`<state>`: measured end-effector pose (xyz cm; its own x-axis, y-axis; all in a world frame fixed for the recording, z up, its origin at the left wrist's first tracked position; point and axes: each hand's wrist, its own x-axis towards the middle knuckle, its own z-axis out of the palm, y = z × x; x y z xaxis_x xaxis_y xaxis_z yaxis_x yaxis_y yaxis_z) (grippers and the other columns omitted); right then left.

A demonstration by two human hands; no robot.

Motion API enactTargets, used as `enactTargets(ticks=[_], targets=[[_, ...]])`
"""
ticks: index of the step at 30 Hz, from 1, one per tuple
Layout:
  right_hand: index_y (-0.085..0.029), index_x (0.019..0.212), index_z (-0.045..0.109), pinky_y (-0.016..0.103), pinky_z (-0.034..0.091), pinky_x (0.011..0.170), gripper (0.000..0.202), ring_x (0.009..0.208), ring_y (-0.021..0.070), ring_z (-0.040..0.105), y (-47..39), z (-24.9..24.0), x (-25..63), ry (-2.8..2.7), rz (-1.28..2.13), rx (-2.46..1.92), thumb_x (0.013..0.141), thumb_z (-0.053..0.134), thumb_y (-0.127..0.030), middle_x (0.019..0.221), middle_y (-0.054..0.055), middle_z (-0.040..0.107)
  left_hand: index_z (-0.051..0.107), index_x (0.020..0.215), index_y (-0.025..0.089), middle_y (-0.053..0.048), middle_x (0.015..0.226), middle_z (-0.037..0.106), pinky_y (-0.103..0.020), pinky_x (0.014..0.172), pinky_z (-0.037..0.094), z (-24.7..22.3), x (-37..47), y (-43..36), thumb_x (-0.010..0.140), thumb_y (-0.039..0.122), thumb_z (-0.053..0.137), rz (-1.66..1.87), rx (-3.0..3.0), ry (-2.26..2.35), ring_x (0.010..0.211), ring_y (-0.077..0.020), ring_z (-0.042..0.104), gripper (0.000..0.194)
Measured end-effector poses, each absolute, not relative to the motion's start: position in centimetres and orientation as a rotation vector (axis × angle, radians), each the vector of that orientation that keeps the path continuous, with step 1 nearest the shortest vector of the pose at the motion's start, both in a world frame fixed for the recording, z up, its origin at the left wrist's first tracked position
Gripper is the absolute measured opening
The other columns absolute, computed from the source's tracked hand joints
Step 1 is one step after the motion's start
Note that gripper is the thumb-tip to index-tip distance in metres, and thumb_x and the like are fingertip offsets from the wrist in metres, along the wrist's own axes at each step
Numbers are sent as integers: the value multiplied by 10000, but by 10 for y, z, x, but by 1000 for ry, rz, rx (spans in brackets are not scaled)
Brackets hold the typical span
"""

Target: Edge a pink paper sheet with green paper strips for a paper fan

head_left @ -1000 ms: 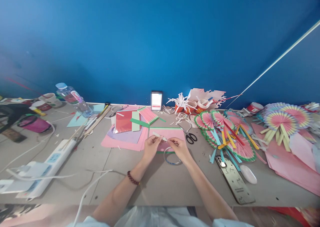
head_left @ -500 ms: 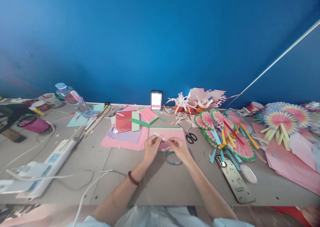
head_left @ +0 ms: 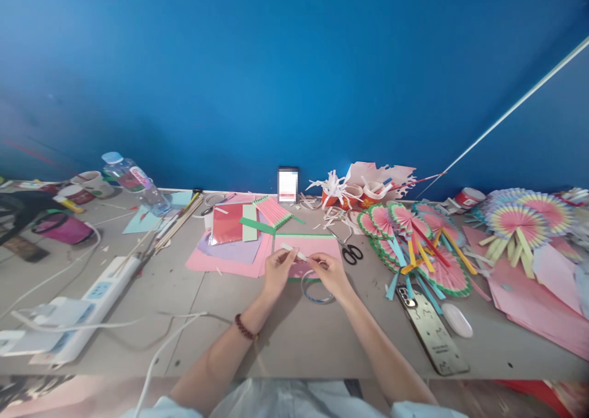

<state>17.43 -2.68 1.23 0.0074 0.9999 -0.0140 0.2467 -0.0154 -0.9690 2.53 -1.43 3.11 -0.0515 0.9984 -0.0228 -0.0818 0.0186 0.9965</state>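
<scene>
Pinching a slim white object [head_left: 301, 256], left hand [head_left: 277, 272] and right hand [head_left: 332, 275] nearly meet above pink, green-edged paper [head_left: 322, 245]; light, even fingertip pressure should steady it.

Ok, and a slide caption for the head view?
Two hands hold a small white item above green-edged pink paper, scissors beside it.

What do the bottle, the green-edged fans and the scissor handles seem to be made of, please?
Bottle: clear, glossy plastic, probably; it looks see-through.
Green-edged fans: matte paper, judging by the sharp pleats, perhaps thin card.
Scissor handles: black, likely plastic, with rounded loops.
</scene>
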Motion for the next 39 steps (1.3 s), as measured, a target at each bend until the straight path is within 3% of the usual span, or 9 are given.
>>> enactTargets(ticks=[9, 15, 21, 33, 39], targets=[[-162, 780, 673, 239, 445, 534, 271, 618, 147, 565, -26, 12, 175, -1368, 1106, -1405, 761, 573, -413, 745, 41, 659, 690, 653, 156, -67, 657, 695, -259, 634, 486, 26, 26, -14, 714, 465, 666, 1242, 1059, 1174, 637, -173, 637, 315], [-162, 758, 664, 247, 456, 563, 263, 627, 149, 572, -26, 13, 175, -1378, 1084, -1399, 761, 567, -406, 740, 40, 655, 693, 660, 156, -83, 680, 703, -277, 641, 506, 26, 23, -10, 747, 557, 578, 1187, 1015, 1120, 649, -186, 652, 426], [-160, 780, 657, 241, 466, 554, 287, 619, 141, 568, -27, 13, 174, -1313, 1187, -1356, 753, 587, -437, 715, 30, 636, 732, 747, 149, -129, 955, 712, -336, 802, 508, 30, 25, -11, 673, 505, 693, 1134, 1065, 1002, 919, -249, 649, 365], [-162, 745, 652, 234, 389, 510, 251, 558, 126, 509, -30, 22, 171, -1427, 1021, -1407, 790, 544, -384, 707, 34, 645, 728, 682, 132, -121, 772, 721, -339, 717, 520, 23, 27, -12, 659, 545, 698, 1110, 993, 1033, 714, -212, 656, 415], [-165, 731, 647, 234, 362, 492, 246, 509, 117, 468, -31, 22, 170, -1495, 874, -1459, 787, 535, -377, 643, 19, 627, 734, 782, 120, -127, 811, 724, -335, 738, 515, 21, 27, -14, 678, 534, 690, 1054, 918, 1044, 776, -232, 668, 430]])
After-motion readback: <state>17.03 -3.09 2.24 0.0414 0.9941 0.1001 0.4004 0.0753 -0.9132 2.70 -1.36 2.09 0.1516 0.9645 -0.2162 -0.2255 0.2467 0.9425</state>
